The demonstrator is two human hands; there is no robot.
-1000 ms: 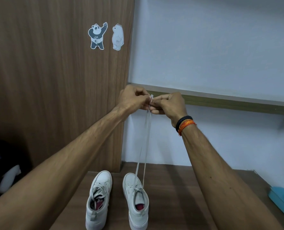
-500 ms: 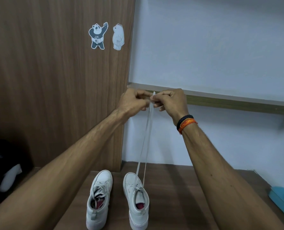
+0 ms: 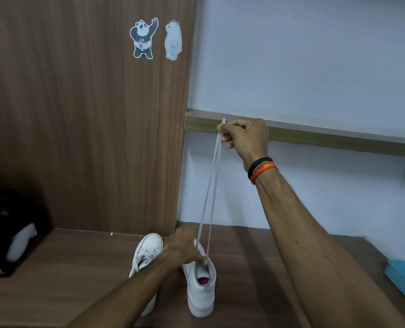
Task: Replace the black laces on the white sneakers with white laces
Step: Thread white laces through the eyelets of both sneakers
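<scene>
Two white sneakers stand side by side on the brown wooden table (image 3: pixel 255 261), toes toward the wall. The left sneaker (image 3: pixel 147 252) carries white lacing. From the right sneaker (image 3: pixel 202 287) both ends of a white lace (image 3: pixel 209 185) run up taut to my right hand (image 3: pixel 245 137), which pinches them together high above the shoe. My left hand (image 3: pixel 185 247) rests down on the right sneaker's front, gripping it over the eyelets and hiding its toe. No black lace shows.
A brown wood panel (image 3: pixel 85 119) with two bear stickers (image 3: pixel 155 39) rises behind the shoes. A narrow shelf (image 3: pixel 326 138) crosses the pale wall. A teal box (image 3: pixel 403 280) lies at the table's right edge. A dark bag (image 3: pixel 5 228) fills the recess at left.
My left hand let go of the lace ends and dropped down onto the right sneaker. My right hand stays up, now holding both lace ends alone.
</scene>
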